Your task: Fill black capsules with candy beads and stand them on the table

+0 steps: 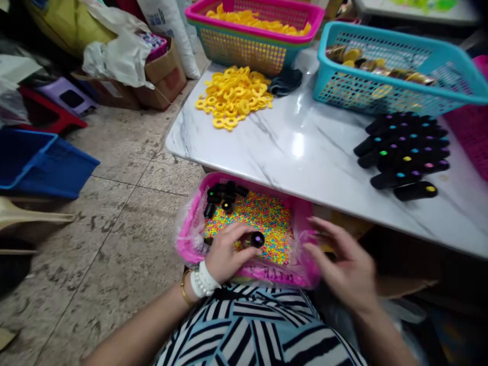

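My left hand is closed around a small black tube with a purple spot in its end, just above the multicoloured beads. The beads lie in a pink basket lined with clear plastic, on my lap. More black tubes rest at the basket's far left, some with a coloured spot showing. My right hand, a little blurred, hovers at the basket's right rim. Its thumb and fingers are apart, and nothing shows between them.
On the marbled table stand a pile of yellow rings, a dark cloth, grouped black tubes and a blue basket of wrapped pieces. Stacked baskets hold yellow pieces. A blue bin sits on the floor at left.
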`<state>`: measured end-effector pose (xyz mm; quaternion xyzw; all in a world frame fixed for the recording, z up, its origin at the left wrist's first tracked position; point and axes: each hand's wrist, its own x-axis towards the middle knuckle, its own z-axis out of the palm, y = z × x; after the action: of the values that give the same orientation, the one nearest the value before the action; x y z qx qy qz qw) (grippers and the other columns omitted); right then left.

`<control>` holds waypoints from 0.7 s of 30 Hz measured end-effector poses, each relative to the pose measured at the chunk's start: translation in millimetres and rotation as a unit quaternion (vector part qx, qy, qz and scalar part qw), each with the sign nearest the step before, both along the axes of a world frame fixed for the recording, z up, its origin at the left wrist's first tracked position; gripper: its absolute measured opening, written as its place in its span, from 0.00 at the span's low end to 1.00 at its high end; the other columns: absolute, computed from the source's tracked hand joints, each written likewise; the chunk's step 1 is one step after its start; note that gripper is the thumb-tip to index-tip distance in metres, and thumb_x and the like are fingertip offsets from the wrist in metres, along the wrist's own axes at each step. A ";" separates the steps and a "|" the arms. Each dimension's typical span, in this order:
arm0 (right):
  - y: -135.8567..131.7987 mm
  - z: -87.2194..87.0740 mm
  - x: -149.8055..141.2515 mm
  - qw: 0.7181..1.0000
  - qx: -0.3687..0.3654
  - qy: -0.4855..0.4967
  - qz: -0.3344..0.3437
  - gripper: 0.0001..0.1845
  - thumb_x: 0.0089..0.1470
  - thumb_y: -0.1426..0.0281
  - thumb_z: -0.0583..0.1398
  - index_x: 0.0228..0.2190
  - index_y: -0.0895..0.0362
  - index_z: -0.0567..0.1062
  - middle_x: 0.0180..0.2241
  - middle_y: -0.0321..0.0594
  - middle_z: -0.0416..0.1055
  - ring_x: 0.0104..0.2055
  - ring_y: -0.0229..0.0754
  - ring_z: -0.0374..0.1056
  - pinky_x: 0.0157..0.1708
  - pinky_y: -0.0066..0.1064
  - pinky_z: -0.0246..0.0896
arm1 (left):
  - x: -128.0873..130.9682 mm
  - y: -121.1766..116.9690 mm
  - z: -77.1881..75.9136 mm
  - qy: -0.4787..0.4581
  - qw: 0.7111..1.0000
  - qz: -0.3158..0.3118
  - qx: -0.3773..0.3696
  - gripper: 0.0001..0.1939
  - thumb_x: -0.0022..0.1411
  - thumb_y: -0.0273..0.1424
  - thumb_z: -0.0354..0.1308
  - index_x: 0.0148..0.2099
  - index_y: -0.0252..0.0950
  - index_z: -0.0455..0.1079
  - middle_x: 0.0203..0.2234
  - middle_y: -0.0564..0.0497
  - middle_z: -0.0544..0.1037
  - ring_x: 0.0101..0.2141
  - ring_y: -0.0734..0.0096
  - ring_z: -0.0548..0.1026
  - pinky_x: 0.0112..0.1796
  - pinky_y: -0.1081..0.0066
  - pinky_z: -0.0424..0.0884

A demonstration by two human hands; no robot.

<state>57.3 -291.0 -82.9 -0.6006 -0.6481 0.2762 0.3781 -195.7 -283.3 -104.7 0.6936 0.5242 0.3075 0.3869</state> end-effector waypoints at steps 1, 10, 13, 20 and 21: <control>-2.4 -9.2 -18.1 0.992 -0.063 0.042 0.102 0.26 0.53 0.68 0.63 0.54 0.53 0.71 0.50 0.45 0.73 0.50 0.47 0.71 0.51 0.42 0.68 | 3.4 -1.9 -1.4 -0.005 1.000 -0.005 0.007 0.13 0.57 0.30 0.64 0.45 0.37 0.72 0.38 0.48 0.78 0.40 0.65 0.75 0.43 0.63 0.73; 53.0 -56.6 -50.9 0.931 -0.042 -0.104 0.347 0.15 0.56 0.75 0.59 0.46 0.56 0.73 0.42 0.44 0.74 0.43 0.43 0.72 0.43 0.36 0.69 | -33.2 5.5 -15.9 0.268 0.961 -0.013 0.071 0.16 0.64 0.28 0.55 0.54 0.33 0.67 0.47 0.41 0.72 0.48 0.59 0.72 0.49 0.60 0.72; 70.5 -60.1 -64.2 0.857 0.027 -0.305 0.415 0.12 0.59 0.77 0.55 0.45 0.59 0.73 0.45 0.50 0.72 0.46 0.48 0.68 0.43 0.39 0.68 | -43.9 30.4 -18.1 0.388 0.920 -0.002 0.057 0.19 0.64 0.28 0.55 0.57 0.32 0.65 0.47 0.39 0.69 0.47 0.56 0.71 0.46 0.59 0.72; 60.2 -66.9 -93.6 0.801 -0.032 -0.289 0.523 0.11 0.58 0.77 0.57 0.42 0.58 0.73 0.41 0.46 0.72 0.40 0.44 0.69 0.39 0.35 0.67 | -47.6 60.3 -27.5 0.431 0.902 -0.010 0.017 0.16 0.63 0.28 0.55 0.53 0.33 0.66 0.42 0.43 0.70 0.40 0.60 0.73 0.39 0.65 0.71; 58.0 -64.6 -89.6 0.821 -0.055 -0.235 0.517 0.12 0.56 0.78 0.58 0.42 0.58 0.73 0.41 0.45 0.73 0.41 0.43 0.70 0.41 0.34 0.67 | -48.4 60.0 -28.0 0.425 0.905 -0.009 0.021 0.16 0.62 0.29 0.55 0.52 0.33 0.65 0.43 0.43 0.70 0.40 0.60 0.73 0.40 0.65 0.71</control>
<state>-32.3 -233.0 -147.5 -0.2438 -0.9165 0.3165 -0.0177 -244.1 -223.3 -132.7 0.7713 0.6258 -0.0092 0.1159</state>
